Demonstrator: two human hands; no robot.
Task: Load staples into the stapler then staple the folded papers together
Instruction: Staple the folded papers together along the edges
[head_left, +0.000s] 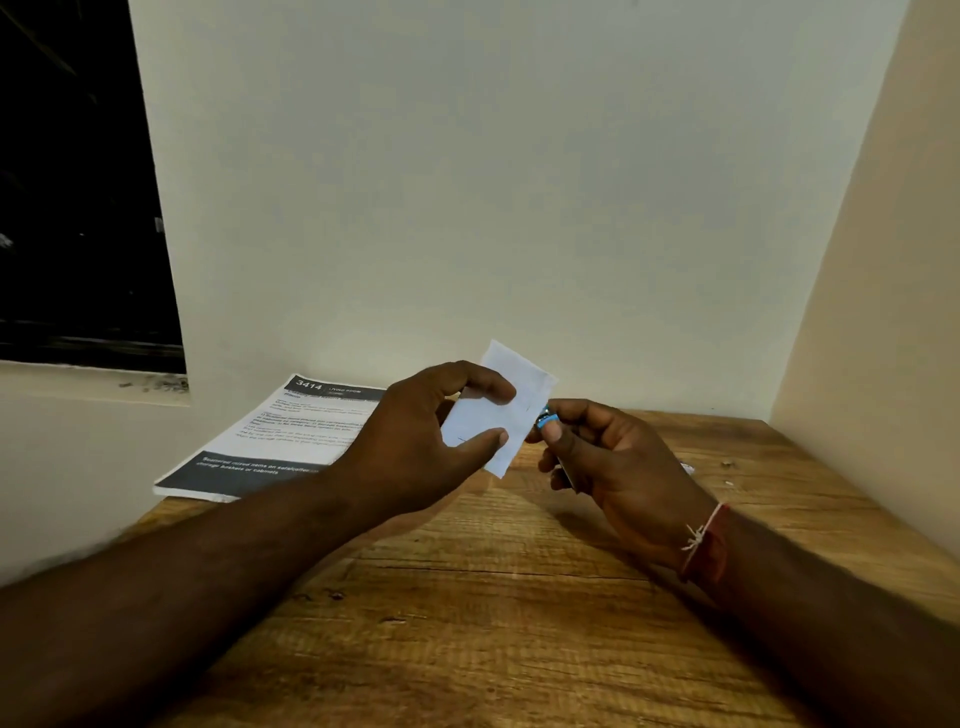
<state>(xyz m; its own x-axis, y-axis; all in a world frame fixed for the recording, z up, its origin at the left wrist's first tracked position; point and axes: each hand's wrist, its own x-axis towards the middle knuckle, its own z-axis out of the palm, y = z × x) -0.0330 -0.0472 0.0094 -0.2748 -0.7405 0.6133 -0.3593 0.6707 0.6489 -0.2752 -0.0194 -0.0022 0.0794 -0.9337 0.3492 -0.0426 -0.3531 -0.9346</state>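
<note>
My left hand (415, 441) pinches the folded white papers (511, 387) between thumb and fingers and holds them upright above the wooden table (467, 597). My right hand (613, 462) grips a small blue stapler (546, 417), most of which is hidden inside the fist. The stapler's blue tip touches the right edge of the papers. A short dark mark shows on the paper near my left thumb.
A printed sheet (270, 447) with dark header and footer bands lies at the table's back left, overhanging the edge. Small white bits (727, 463) lie on the table at the right. Walls close the table in behind and on the right. A dark window (78, 182) is at left.
</note>
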